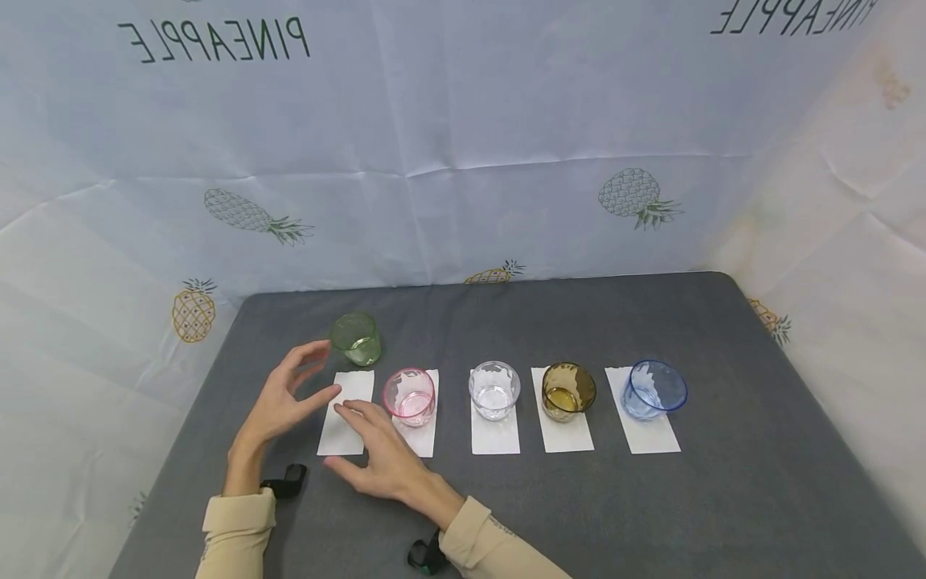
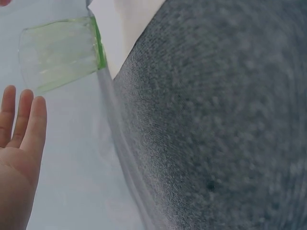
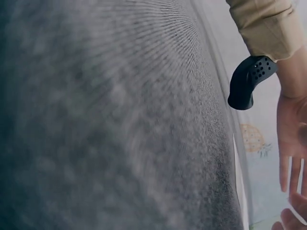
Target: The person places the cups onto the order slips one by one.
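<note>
In the head view my left hand (image 1: 285, 394), fingers spread, hovers at the left side of the leftmost white paper (image 1: 340, 434). My right hand (image 1: 383, 458) reaches in from the right over the same paper, fingers extended and nothing held. A green glass (image 1: 358, 342) stands just behind that paper, close to the left fingertips. In the left wrist view the green glass (image 2: 62, 52) appears beyond the straight left fingers (image 2: 36, 122). A pink-rimmed glass (image 1: 411, 402) sits on the second paper, partly behind the right hand. The right wrist view catches right fingertips (image 3: 290, 218) below the left hand (image 3: 292, 124).
Farther right, a clear glass (image 1: 495, 394), an amber glass (image 1: 567, 394) and a blue glass (image 1: 651, 394) each sit on a white paper. Everything stands on a grey cloth-covered table (image 1: 579, 515). A pineapple-print curtain (image 1: 463, 104) hangs behind it.
</note>
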### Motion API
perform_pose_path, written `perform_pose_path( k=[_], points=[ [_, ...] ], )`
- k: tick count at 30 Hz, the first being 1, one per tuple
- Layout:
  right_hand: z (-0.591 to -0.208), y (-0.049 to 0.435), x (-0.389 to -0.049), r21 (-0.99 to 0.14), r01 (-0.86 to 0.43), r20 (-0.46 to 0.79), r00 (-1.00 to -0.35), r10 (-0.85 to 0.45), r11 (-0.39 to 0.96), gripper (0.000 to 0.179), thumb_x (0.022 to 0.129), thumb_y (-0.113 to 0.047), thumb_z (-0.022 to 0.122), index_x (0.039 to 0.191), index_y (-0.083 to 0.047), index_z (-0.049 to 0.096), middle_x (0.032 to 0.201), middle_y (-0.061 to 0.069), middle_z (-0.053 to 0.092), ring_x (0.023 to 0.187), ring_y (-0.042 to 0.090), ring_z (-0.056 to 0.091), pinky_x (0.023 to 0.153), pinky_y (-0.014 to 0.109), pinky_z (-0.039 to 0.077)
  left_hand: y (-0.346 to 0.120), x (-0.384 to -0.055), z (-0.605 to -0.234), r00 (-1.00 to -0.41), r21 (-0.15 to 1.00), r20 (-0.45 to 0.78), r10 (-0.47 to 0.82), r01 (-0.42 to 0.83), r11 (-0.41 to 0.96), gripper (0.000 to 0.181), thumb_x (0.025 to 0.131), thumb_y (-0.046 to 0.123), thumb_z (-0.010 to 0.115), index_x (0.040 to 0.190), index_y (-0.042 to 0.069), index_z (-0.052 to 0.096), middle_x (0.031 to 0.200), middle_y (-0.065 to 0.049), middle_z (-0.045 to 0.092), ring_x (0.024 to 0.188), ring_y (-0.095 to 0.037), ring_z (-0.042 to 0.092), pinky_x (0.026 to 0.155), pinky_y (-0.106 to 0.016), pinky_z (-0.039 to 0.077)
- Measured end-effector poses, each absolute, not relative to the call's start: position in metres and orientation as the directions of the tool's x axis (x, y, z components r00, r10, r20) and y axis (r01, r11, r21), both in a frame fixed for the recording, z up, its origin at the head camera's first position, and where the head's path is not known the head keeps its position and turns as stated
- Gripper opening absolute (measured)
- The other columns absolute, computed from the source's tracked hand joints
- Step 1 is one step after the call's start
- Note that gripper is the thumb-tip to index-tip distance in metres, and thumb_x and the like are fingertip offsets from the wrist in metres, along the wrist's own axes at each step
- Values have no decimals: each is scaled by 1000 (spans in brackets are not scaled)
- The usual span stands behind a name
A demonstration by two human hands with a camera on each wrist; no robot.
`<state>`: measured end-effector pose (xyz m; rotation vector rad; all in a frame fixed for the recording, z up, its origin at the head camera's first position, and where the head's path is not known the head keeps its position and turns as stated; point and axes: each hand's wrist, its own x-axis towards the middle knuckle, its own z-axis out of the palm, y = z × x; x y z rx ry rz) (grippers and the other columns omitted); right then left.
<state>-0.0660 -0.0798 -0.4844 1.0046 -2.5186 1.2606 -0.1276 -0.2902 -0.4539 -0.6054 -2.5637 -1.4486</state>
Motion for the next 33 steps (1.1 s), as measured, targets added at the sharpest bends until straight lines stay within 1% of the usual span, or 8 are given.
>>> perform_pose_path(
  k=[6,12,19,23,25,27,30,33],
  points=[
    [-492,-78,-67,-633,-602,340,-781,-524,486,72,94,-37,72,153,-5,44,151,15,51,143,25,48,118,38,43,-290,-127,-454,-907,798,318,274,413,440,70,82,-10,78,145,-7,47,140,-26,50,128,3,50,105,-6,41],
    [-498,-77,-67,-648,-532,221,-816,-534,545,74,98,-39,67,157,-5,38,157,16,43,145,26,46,118,42,44,-287,-127,-453,-909,794,320,268,411,447,71,82,-8,78,145,-6,47,140,-25,50,126,6,49,104,-4,41],
    [-502,-82,-65,-600,-520,229,-840,-492,608,69,96,-33,70,152,-1,44,149,15,50,136,25,53,115,36,46,-283,-131,-453,-923,784,311,227,384,487,71,83,-5,80,145,-7,47,140,-26,51,123,11,47,102,-2,40],
    [-504,-85,-64,-576,-501,215,-855,-471,646,63,97,-29,69,148,-1,48,147,15,52,136,25,54,115,36,46,-281,-134,-455,-944,781,282,171,330,530,71,85,1,80,148,0,47,144,-20,51,124,6,46,103,-4,39],
    [-504,-86,-64,-568,-496,214,-860,-464,657,60,96,-26,69,147,0,50,147,16,52,137,25,54,114,37,47,-280,-136,-454,-958,782,255,132,284,555,72,87,7,81,150,4,46,147,-17,50,127,-3,47,109,-14,42],
    [-504,-87,-63,-560,-495,221,-862,-456,664,58,96,-24,70,145,1,52,146,16,53,136,25,54,113,37,48,-278,-139,-453,-968,788,230,98,245,564,75,88,12,81,152,7,44,150,-16,47,131,-16,47,116,-31,43],
    [-504,-87,-63,-548,-498,234,-862,-449,672,57,95,-23,71,143,2,54,144,16,54,134,24,56,112,37,48,-274,-144,-450,-978,798,195,68,199,569,80,88,17,81,155,6,39,154,-19,42,136,-34,45,117,-55,40],
    [-504,-88,-63,-537,-501,241,-862,-445,678,57,94,-23,72,141,2,55,143,15,54,133,24,56,113,36,48,-271,-149,-448,-985,799,161,57,164,578,85,88,21,81,158,6,35,156,-23,39,139,-43,43,116,-61,38]
  ],
)
